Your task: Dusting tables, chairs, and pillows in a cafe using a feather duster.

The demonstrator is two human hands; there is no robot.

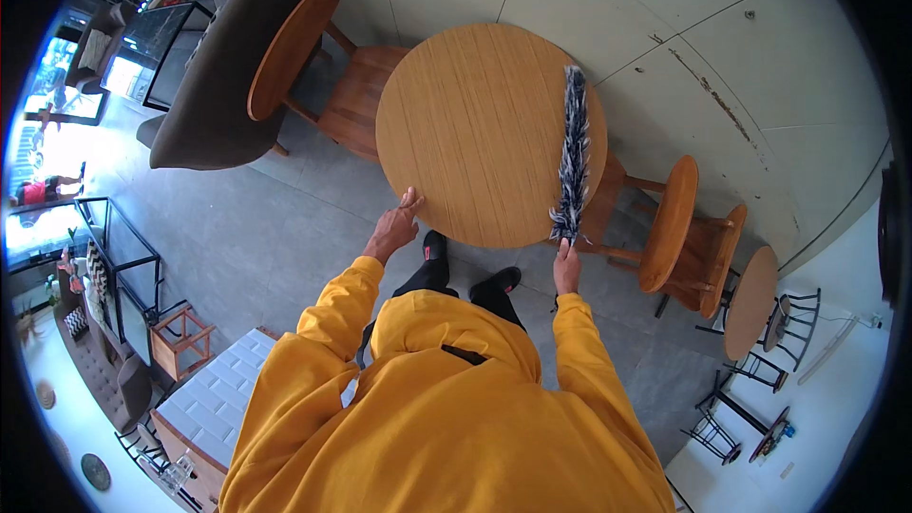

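A round wooden table stands before me, its top showing straight wood grain. My right hand is closed around the handle end of a long, fluffy duster with dark blue and white fibres. The duster reaches along the right side of the tabletop; whether it presses on the wood I cannot tell. At the table's near left edge is my left hand, holding nothing, its fingers apart and the fingertips at the rim.
Wooden chairs stand left and right of the table. A pale panelled wall rises behind it. Further left are a dark upholstered sofa and a black metal frame. A white tiled counter lies at lower left.
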